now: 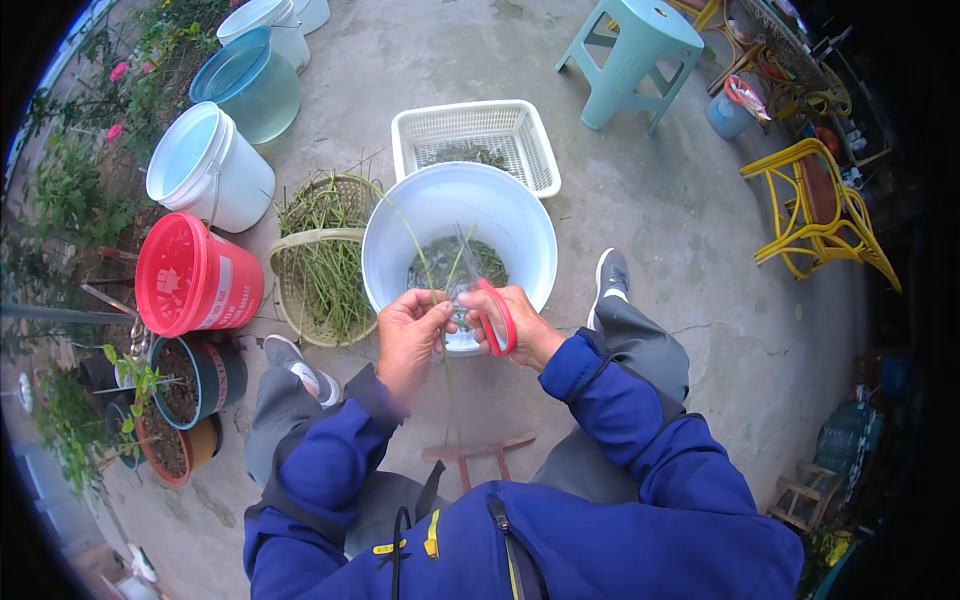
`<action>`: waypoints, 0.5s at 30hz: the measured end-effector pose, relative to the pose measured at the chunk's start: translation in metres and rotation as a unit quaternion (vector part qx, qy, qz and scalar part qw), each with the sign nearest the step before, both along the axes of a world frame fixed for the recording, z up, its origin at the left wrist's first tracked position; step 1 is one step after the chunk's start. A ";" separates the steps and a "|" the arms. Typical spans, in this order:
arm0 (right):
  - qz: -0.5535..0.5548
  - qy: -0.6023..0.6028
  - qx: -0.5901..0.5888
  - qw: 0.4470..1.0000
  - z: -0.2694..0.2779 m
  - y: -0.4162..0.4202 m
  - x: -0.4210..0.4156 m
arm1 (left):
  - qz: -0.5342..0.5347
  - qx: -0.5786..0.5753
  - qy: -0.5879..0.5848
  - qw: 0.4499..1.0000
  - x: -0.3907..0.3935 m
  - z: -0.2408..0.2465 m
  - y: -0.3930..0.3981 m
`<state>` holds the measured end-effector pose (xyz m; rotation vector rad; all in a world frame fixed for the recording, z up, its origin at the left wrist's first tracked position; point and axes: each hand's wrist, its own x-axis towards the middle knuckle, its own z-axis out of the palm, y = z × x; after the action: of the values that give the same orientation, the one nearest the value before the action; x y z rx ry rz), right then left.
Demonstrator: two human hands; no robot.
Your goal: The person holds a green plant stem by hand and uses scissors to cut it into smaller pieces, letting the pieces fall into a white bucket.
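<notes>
My left hand (414, 330) pinches a long thin green stem (409, 229) between thumb and fingers; one end reaches up past the bucket rim and the other hangs down toward my lap. Close beside it, my right hand (525, 322) holds red-handled scissors (501, 319), their blades pointing away from me over the bucket. Whether the blades are apart I cannot tell. Both hands are above the near rim of a large white bucket (382, 225). Cut green pieces (487, 259) lie at its bottom. To its left stands a woven basket (300, 319) heaped with green stems (326, 262).
A white plastic crate (551, 169) with some greens sits behind the bucket. Along the left stand a red bucket (236, 289), a white bucket (232, 187), a tub of water (266, 105) and plant pots (217, 375). A blue stool (630, 64) and a yellow chair (817, 214) are at right.
</notes>
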<state>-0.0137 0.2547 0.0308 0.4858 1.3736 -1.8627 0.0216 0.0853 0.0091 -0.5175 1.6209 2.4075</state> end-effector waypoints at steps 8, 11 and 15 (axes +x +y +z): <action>-0.001 0.000 0.001 1.000 -0.008 0.001 0.001 | -0.015 -0.018 0.001 1.000 0.003 -0.006 -0.004; -0.007 -0.019 0.009 1.000 -0.009 0.000 0.002 | -0.016 -0.010 -0.007 1.000 0.004 -0.005 -0.003; -0.013 -0.053 -0.006 0.998 -0.010 -0.001 0.004 | -0.020 -0.010 -0.016 1.000 0.006 -0.003 -0.001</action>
<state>-0.0100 0.2536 0.0204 0.5901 1.2906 -1.8384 0.0276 0.0848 0.0060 -0.5182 1.6278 2.3453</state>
